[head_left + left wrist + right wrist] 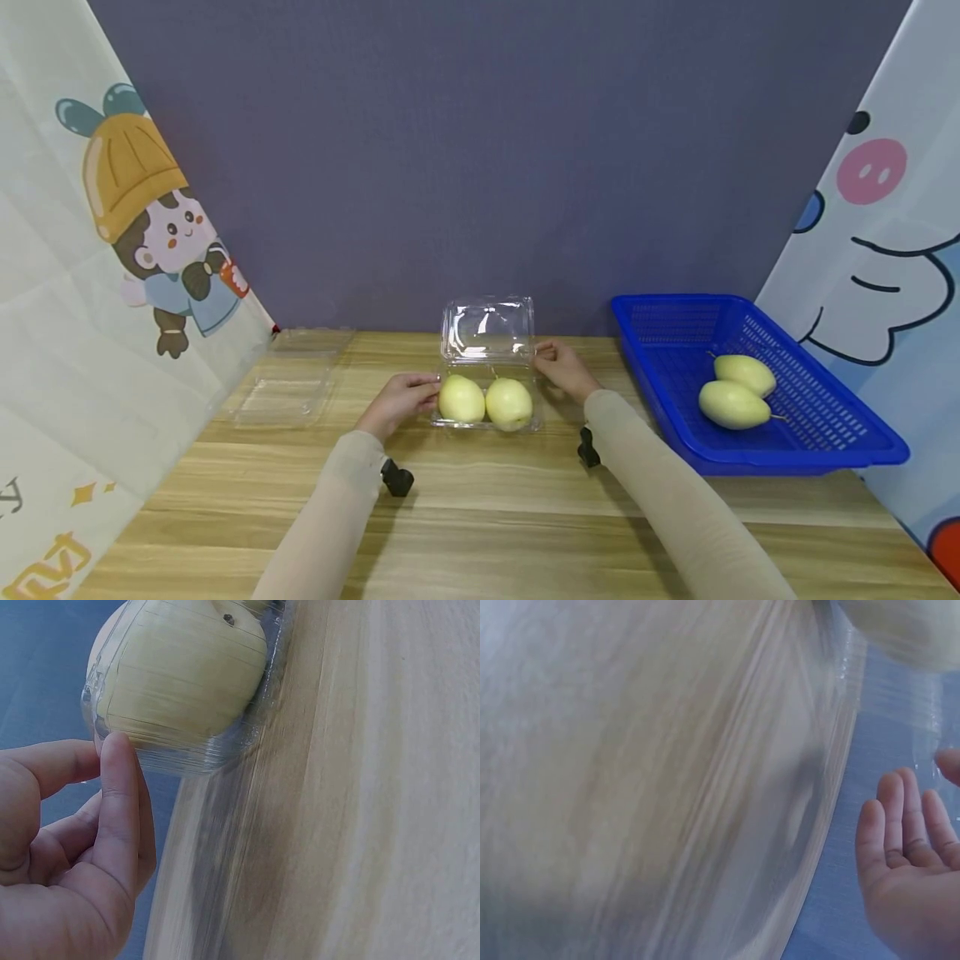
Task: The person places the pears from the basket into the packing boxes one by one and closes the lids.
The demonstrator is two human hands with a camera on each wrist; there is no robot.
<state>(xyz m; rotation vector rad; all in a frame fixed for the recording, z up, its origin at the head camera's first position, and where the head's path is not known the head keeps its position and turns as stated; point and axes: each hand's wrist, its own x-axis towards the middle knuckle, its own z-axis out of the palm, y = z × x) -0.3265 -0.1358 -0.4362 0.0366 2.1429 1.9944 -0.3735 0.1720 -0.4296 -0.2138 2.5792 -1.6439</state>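
Two pale yellow pears, a left one (461, 399) and a right one (510, 403), sit side by side in a clear plastic clamshell container (538, 407) on the table. Its lid (487, 329) stands raised at the back. My left hand (401, 402) pinches the container's left edge between thumb and fingers; the left wrist view shows the fingertips (116, 750) at the rim beside a pear (184, 671). On the other side, my right hand (564, 369) is at the lid's lower right corner. In the right wrist view its fingers (891, 806) are nearly straight, thumb apart from them.
To the right stands a blue plastic basket (675, 433) holding two more pears (735, 405). Another clear plastic container (281, 392) lies at the back left of the wooden table (480, 525). A dark panel (480, 167) rises behind, with printed cloths on both sides.
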